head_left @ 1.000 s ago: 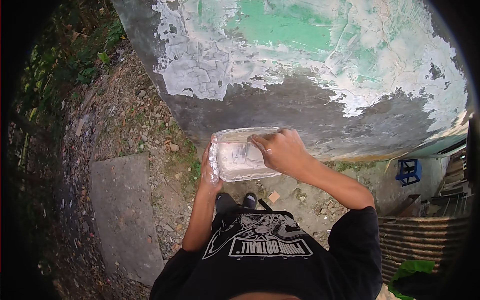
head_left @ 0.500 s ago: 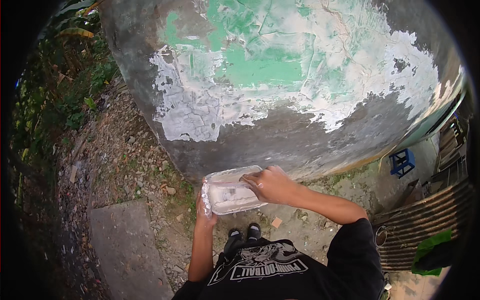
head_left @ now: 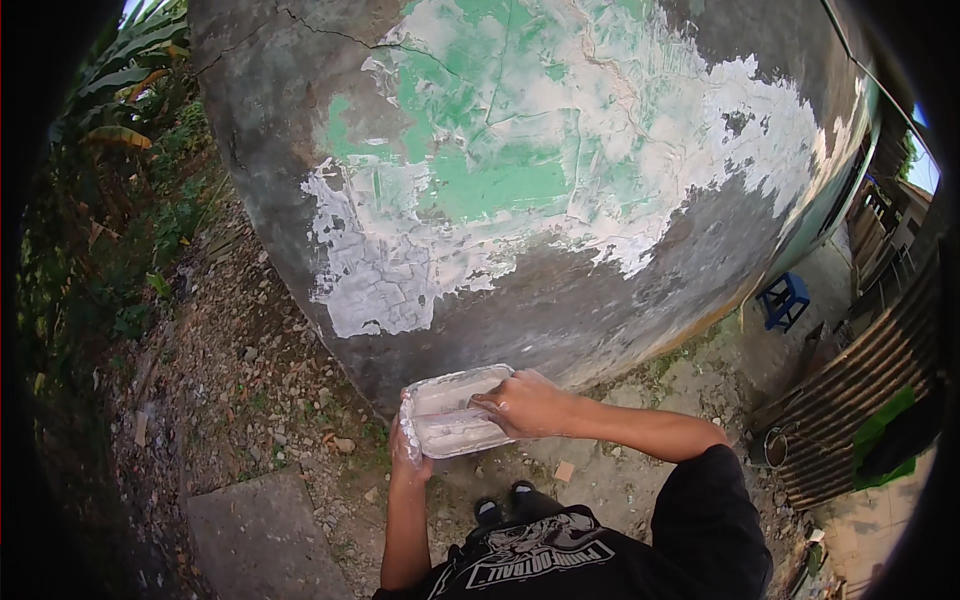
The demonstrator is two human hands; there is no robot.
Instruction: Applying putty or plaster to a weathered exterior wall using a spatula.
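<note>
My left hand [head_left: 408, 450] is closed around the left end of a shallow, clear plastic tub [head_left: 470, 447] smeared with whitish putty. White putty clings thickly to the rim beside those fingers. Inside the tub, my right hand [head_left: 530, 403] is closed on what looks like a wide, flat putty scraper [head_left: 450, 411], its thin edge lying across the putty. Fingers hide most of the scraper. Beyond the tub stands a grey wall [head_left: 520, 310] with patches of green paint and rough white putty, and cracks run through its upper part.
Stony soil [head_left: 290, 400] and a concrete slab [head_left: 260, 530] lie to the left, with plants [head_left: 150, 220] behind. At the right are a blue stool [head_left: 784, 302], a corrugated sheet [head_left: 830, 430] and a bucket [head_left: 776, 448]. My feet [head_left: 503, 500] stand below the tub.
My view has tilted up, showing more of the upper wall, so the tub and hands sit lower. The scraper edge has shifted within the tub; both hands keep their hold.
</note>
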